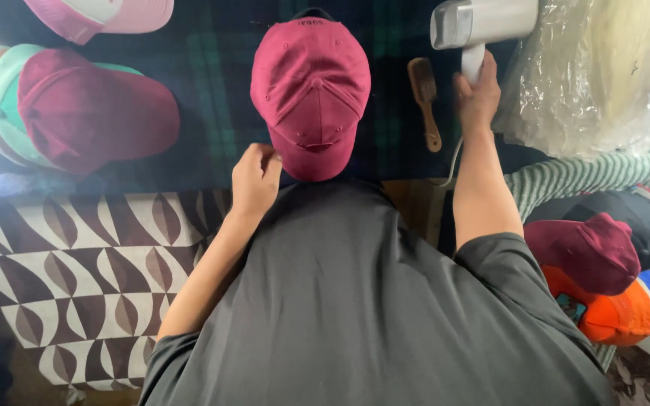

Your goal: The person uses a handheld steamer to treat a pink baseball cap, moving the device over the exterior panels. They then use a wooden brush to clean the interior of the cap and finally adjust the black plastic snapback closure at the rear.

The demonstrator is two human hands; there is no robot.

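Observation:
A magenta baseball cap (310,94) lies on a dark plaid cloth (212,90), brim pointing toward me. My left hand (256,179) pinches the near left edge of the brim. My right hand (477,94) is wrapped around the white handle of a handheld garment steamer (483,22), held upright to the right of the cap, its head pointing left. A thin cord runs down from the handle along my forearm.
A wooden brush (424,98) lies between the cap and steamer. Stacked caps (77,113) sit at left, a pink cap (103,15) at top left, more caps (603,278) at lower right. A clear plastic bag (603,68) fills the top right. A patterned rug (77,263) covers the floor.

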